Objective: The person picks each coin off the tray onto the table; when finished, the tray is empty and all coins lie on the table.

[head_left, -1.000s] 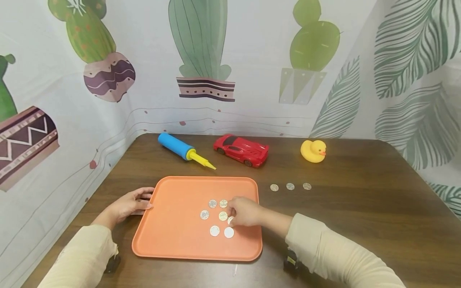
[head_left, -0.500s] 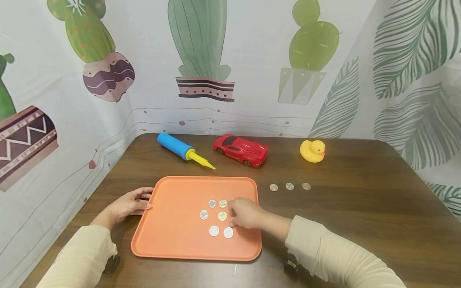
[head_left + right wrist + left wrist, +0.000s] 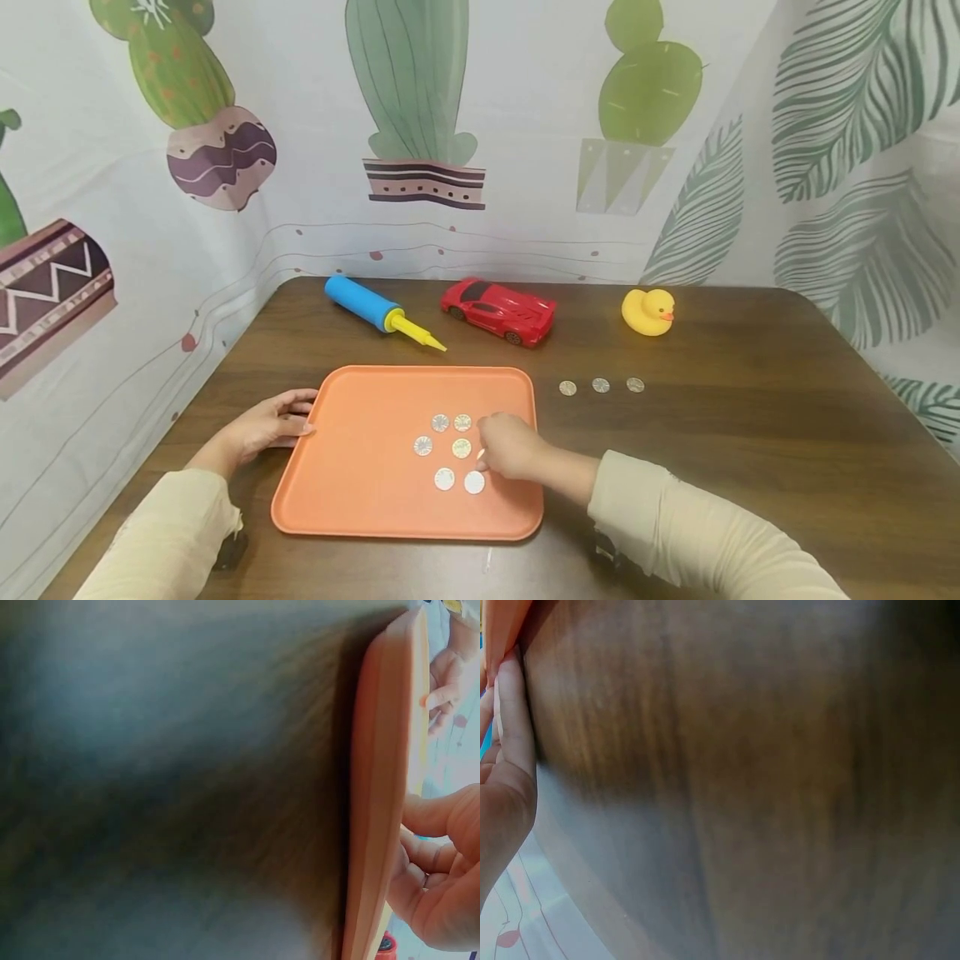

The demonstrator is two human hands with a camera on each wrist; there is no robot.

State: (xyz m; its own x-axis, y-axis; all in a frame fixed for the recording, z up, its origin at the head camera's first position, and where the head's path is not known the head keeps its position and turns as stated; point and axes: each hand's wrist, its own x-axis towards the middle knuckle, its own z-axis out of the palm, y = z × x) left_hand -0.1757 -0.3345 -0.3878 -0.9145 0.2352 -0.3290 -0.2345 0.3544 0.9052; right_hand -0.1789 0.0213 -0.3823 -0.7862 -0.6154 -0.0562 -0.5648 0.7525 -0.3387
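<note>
Keeping the orange tray (image 3: 352, 475) from sliding is, it may be judged, why its left rim is held by the left hand (image 3: 266, 425), with the thumb laid over the edge and the fingers kept outside. Over the tray's right part, one coin (image 3: 481, 455) is pinched between the thumb and fingertips of the right hand (image 3: 513, 447), apparently by its edge, since little else is offered by so thin a piece; whether it is clear of the tray cannot be told. Six loose coins (image 3: 461, 448) are left lying flat beside those fingertips, while a row of three coins (image 3: 601, 385) is spaced out on the counter (image 3: 750, 400) beyond the tray's right rim, perhaps so that each can be told singly. The toy pump (image 3: 360, 302), the red car (image 3: 498, 311) and the yellow duck (image 3: 647, 314) are set farther back, seemingly out of the way. Set against the head view from one second ago, where part of the coin's flat face is seen, only a narrow sliver is now shown; the other coins and the left hand's hold are unchanged.
</note>
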